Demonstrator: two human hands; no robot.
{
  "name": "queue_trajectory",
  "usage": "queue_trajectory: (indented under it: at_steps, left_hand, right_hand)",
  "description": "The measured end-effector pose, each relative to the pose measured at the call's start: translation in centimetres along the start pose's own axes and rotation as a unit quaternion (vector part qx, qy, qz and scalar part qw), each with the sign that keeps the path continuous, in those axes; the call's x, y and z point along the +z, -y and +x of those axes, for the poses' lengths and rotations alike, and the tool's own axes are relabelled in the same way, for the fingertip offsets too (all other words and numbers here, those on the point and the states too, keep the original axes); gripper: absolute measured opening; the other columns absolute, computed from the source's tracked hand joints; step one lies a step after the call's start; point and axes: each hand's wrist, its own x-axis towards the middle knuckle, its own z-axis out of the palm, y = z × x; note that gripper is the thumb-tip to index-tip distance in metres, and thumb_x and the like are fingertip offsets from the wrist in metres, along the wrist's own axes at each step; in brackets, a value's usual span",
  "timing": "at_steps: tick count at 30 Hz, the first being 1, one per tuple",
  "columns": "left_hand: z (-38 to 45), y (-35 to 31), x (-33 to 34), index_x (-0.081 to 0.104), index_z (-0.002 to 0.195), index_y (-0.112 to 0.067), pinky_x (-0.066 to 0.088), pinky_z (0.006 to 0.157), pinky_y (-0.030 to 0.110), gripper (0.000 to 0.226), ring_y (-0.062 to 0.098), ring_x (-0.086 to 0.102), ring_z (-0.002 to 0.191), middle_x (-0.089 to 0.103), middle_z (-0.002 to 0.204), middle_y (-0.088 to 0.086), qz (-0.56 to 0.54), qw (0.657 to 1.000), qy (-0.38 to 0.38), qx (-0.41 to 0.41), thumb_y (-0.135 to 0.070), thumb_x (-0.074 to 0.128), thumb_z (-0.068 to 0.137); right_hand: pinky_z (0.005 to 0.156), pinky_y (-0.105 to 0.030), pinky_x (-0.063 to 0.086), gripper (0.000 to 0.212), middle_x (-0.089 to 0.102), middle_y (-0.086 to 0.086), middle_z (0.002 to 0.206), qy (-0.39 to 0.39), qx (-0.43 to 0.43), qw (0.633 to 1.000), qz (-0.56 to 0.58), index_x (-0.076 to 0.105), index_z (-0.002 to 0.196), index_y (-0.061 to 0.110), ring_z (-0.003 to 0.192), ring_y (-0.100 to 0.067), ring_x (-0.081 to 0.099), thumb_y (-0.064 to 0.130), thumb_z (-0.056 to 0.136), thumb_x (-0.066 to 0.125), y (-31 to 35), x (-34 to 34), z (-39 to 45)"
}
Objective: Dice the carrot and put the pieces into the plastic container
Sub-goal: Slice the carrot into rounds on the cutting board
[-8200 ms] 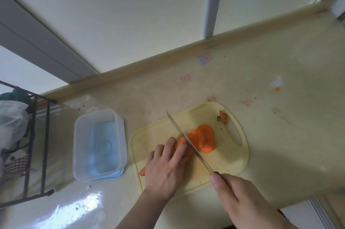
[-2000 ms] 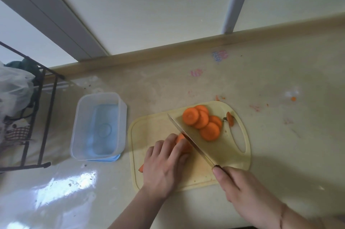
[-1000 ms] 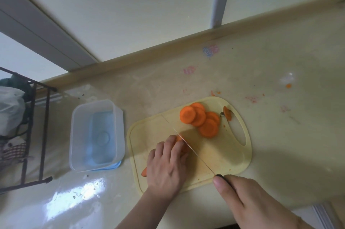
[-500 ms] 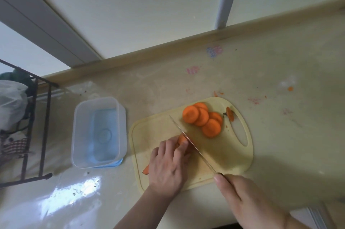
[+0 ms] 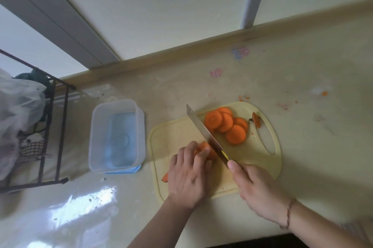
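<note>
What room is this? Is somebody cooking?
Most likely a home kitchen. A knife is slicing a carrot on a cutting board on a counter, beside a plastic container and a wire rack.

A stained beige bench (image 5: 302,146) carries a yellow cutting board (image 5: 173,134). Beside it sit a plastic container (image 5: 94,146) and a black wire rack (image 5: 60,126).

The carrot (image 5: 203,147) and the round slices (image 5: 227,124) at the far end of the pale yellow cutting board (image 5: 177,132) are bright orange, and the knife (image 5: 203,132) blade is silvery grey. To the left, the plastic container (image 5: 117,136) is clear and frosted, showing light blue through its floor. The counter (image 5: 312,146) is glossy cream with faint pink and blue smudges far off, and a black wire rack (image 5: 52,136) stands at the far left.
</note>
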Motion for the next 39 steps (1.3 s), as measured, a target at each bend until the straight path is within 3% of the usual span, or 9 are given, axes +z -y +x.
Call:
queue_trajectory:
  at_steps: [3,7,11,16,20,25,32,37,39]
  left_hand:
    - [0.0,0.0,0.1,0.049,0.12,-0.016,0.045,0.072,0.041,0.028,0.029,0.056,0.093,0.048,0.125,0.005,-0.001,1.0,-0.005,-0.004,-0.025,0.054,0.094]
    - [0.0,0.0,0.3,0.049,0.119,-0.015,0.05,0.07,0.041,0.028,0.03,0.059,0.091,0.05,0.124,0.004,0.005,1.0,-0.008,-0.004,-0.025,0.055,0.093]
    - [0.0,0.1,0.4,0.05,0.12,-0.015,0.05,0.069,0.04,0.03,0.03,0.06,0.091,0.052,0.125,0.005,0.013,1.0,-0.007,-0.007,-0.026,0.055,0.093]
    - [0.0,0.1,0.4,0.051,0.12,-0.014,0.051,0.069,0.04,0.03,0.032,0.063,0.092,0.056,0.125,0.008,0.016,1.0,-0.002,-0.008,-0.025,0.055,0.093]
    - [0.0,0.0,0.4,0.05,0.121,-0.015,0.048,0.07,0.039,0.03,0.03,0.061,0.094,0.051,0.128,0.005,0.02,1.0,0.003,-0.002,-0.025,0.053,0.093]
    - [0.1,-0.1,0.4,0.048,0.121,-0.016,0.04,0.071,0.039,0.031,0.026,0.055,0.093,0.049,0.13,0.002,0.014,1.0,0.007,-0.002,-0.024,0.052,0.092]
    - [0.2,0.0,0.2,0.048,0.121,-0.017,0.038,0.07,0.038,0.029,0.024,0.054,0.092,0.049,0.13,0.0,0.004,1.0,0.014,0.003,-0.025,0.05,0.094]
    - [-0.1,0.3,0.6,0.048,0.118,-0.017,0.041,0.068,0.039,0.029,0.027,0.055,0.09,0.049,0.128,0.003,0.014,1.0,0.009,0.011,-0.022,0.057,0.091]
    - [-0.1,0.3,0.6,0.048,0.119,-0.016,0.042,0.068,0.039,0.029,0.027,0.055,0.091,0.049,0.128,0.004,0.015,1.0,0.01,0.014,-0.021,0.056,0.092]
  right_hand:
    - [0.056,-0.033,0.039,0.056,0.05,0.001,0.049,-0.006,-0.01,1.0,0.0,0.044,0.06,0.017,0.047,-0.01,0.043,0.065,0.08,0.026,0.5,-0.3,-2.2]
    - [0.058,-0.029,0.039,0.058,0.053,-0.013,0.061,-0.011,-0.014,0.999,-0.031,0.053,0.071,0.01,0.057,-0.019,0.049,0.061,0.082,0.026,1.4,-1.3,-4.2]
    - [0.058,-0.021,0.035,0.056,0.053,0.006,0.057,-0.007,-0.013,0.999,-0.037,0.049,0.069,0.012,0.057,-0.009,0.046,0.061,0.08,0.025,1.9,-1.5,-5.1]
    - [0.062,-0.02,0.038,0.055,0.05,-0.002,0.056,0.0,0.01,0.999,-0.049,0.049,0.07,0.016,0.061,-0.006,0.049,0.063,0.079,0.022,1.5,-1.5,-5.5]
    - [0.063,-0.02,0.038,0.046,0.055,0.027,0.061,0.015,0.019,0.999,-0.043,0.041,0.065,0.024,0.063,-0.001,0.05,0.061,0.081,0.021,1.5,-1.5,-6.0]
    - [0.065,-0.027,0.039,0.05,0.052,-0.001,0.061,0.018,0.004,0.998,-0.063,0.046,0.069,0.02,0.062,-0.012,0.047,0.059,0.088,0.021,1.2,-1.0,-4.3]
    - [0.059,-0.023,0.038,0.051,0.052,0.0,0.058,0.019,-0.026,0.999,-0.036,0.046,0.066,0.025,0.057,-0.011,0.048,0.064,0.086,0.02,1.7,0.4,-1.2]
    - [0.08,-0.02,0.041,0.078,0.069,-0.003,0.09,-0.034,0.08,0.995,-0.047,0.067,0.093,0.024,0.093,-0.008,0.059,0.079,0.073,0.015,-0.4,-0.7,-6.1]
    - [0.078,-0.022,0.043,0.074,0.068,-0.004,0.087,0.008,0.083,0.995,-0.06,0.066,0.094,0.021,0.087,-0.008,0.06,0.074,0.078,0.017,-0.8,-0.7,-5.7]
